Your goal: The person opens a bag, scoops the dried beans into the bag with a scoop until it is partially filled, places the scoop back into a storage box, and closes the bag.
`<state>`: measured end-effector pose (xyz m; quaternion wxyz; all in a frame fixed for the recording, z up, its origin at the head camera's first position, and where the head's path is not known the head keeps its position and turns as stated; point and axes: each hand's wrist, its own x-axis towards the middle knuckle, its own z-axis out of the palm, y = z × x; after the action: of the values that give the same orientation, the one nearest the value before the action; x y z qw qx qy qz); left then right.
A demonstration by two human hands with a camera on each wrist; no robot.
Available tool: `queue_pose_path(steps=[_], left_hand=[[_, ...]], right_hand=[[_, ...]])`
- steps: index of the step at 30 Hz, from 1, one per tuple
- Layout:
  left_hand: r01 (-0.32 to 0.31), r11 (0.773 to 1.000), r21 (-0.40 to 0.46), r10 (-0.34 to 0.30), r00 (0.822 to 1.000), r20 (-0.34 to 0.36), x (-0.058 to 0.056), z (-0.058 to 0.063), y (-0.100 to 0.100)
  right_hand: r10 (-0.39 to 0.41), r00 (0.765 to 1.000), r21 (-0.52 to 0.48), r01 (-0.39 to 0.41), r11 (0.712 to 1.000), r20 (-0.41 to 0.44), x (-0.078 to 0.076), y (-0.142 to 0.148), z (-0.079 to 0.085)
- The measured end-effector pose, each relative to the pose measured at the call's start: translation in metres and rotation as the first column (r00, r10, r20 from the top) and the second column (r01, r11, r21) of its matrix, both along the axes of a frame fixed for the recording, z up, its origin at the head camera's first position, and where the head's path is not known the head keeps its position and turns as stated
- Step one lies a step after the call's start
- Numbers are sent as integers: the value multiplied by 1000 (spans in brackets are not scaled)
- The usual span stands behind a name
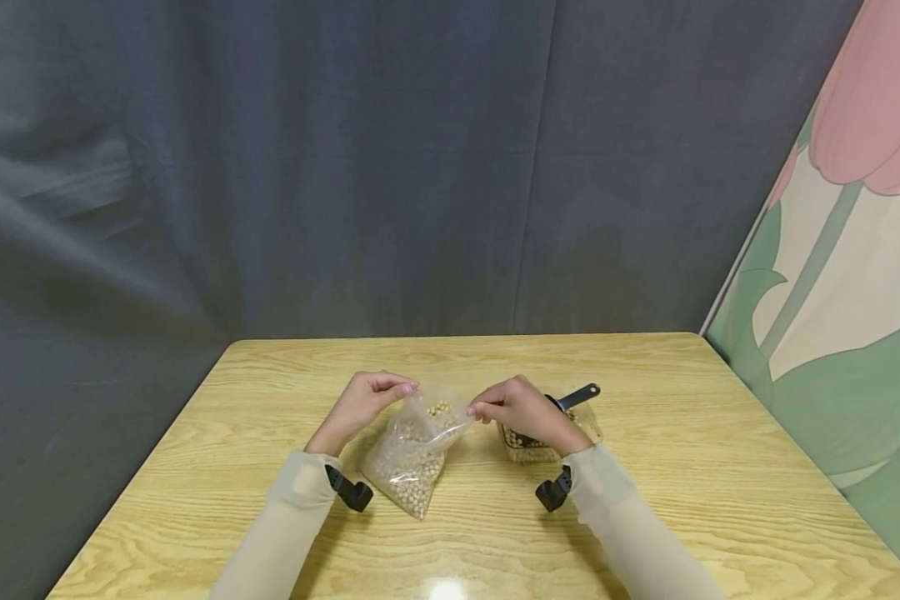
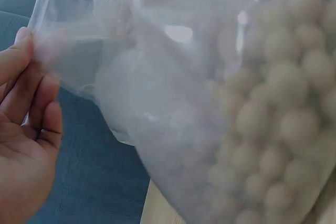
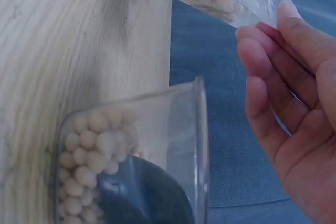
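Note:
A clear plastic bag (image 1: 408,454) of pale round beans, like soybeans, stands on the table between the two hands. Its top is spread, and beans show inside the mouth. My left hand (image 1: 367,404) pinches the bag's upper left edge between thumb and fingers; in the left wrist view, beans (image 2: 283,124) press against the plastic. At the opposite upper corner, my right hand (image 1: 521,408) pinches the rim, as the right wrist view also shows. Below the right hand stands a clear container (image 3: 184,108) holding beans and a dark scoop (image 3: 144,192).
The scoop's black handle (image 1: 581,396) sticks out over the container's far right side. Under everything lies a wood-grain table (image 1: 270,392). A dark curtain (image 1: 382,183) hangs behind it, and a wall with a painted tulip (image 1: 810,292) rises at the right.

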<state>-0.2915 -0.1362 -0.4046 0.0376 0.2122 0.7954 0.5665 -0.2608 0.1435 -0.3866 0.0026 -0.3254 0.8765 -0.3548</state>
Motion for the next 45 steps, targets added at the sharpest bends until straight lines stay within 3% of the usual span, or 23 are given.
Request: queue_pose_path(steps=[4,15,21,28,39,45], left_hand=[[-42,999,27,43,999,-22,-1,-1,1],[-133,980,148,138,990,-20,5,6,9],[-143,967,213,152,988,-24,7,6,16],[-175,956,238,175,984,20,7,4,22],[-159,967,200,153,987,41,7,7,21],[-89,985,148,86,996,25,4,6,17]], right_hand=[[-54,999,-34,54,998,-1,-1,3,0],[-149,982,-187,168,968,112,-3,9,7],[-201,970,-217,228,949,140,-5,14,11],[-244,953,-241,283,928,178,-9,20,9],[-205,932,-255,285,924,298,-11,23,2],[-234,923,-251,315,916,306,-10,21,2]])
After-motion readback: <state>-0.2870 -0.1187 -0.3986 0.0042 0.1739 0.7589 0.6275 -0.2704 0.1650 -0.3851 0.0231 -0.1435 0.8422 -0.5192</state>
